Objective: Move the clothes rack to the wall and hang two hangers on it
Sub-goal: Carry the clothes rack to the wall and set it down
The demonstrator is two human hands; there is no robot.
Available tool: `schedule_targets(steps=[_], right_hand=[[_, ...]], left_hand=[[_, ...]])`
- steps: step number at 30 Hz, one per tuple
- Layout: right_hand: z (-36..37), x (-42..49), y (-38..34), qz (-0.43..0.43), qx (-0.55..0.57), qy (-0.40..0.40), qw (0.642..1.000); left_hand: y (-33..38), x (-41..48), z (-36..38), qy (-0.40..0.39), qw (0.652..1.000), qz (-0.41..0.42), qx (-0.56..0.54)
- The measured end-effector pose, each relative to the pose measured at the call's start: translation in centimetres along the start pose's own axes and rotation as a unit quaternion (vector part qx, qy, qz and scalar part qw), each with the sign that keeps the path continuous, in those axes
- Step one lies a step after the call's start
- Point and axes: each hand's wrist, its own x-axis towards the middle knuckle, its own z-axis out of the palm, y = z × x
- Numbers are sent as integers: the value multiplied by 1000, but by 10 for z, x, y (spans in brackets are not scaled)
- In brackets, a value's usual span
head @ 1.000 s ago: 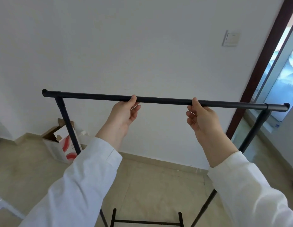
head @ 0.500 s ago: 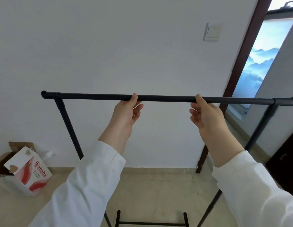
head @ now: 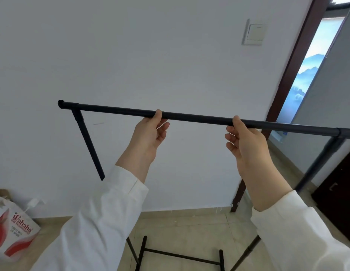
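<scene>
Nearest the camera, 2 white sleeves reach up and forward from the bottom corners. The left hand (head: 150,133) and the right hand (head: 246,141) each curl around the top bar (head: 197,118) of the black clothes rack (head: 88,141), thumbs pressed on the near side and fingers wrapped under it, the hands well apart along the bar's middle. Below them the rack's base crossbar (head: 180,256) stands on the beige tiled floor (head: 189,227). Compared with 1.0 s ago, the bar now slopes down to the right instead of lying nearly level, its right end has run out of view, and the light switch (head: 254,32) and dark door frame (head: 299,61) have slid toward the centre, while the Wahaha cardboard box (head: 13,229) has shifted to the far left corner. That suggests the person is swinging the rack rightward along the white wall (head: 131,55), which lies just beyond the bar. The move looks close to finished, though whether the base already sits against the skirting cannot be told. No hangers are in view, so that part is not yet begun.
</scene>
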Motion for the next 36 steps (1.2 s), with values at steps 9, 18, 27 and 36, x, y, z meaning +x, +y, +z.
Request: schedule_targets(steps=[9, 18, 27, 36], right_hand=[[36, 47, 7, -1, -1, 17, 1000], [75, 83, 18, 0, 0, 73, 997], [91, 102, 34, -10, -5, 87, 996], [97, 108, 39, -29, -8, 92, 995]], left_hand=[[7, 64, 2, 0, 1000, -8, -11], [14, 131, -5, -43, 998, -38, -1], [5, 170, -12, -58, 997, -55, 7], [4, 181, -18, -80, 996, -41, 12]])
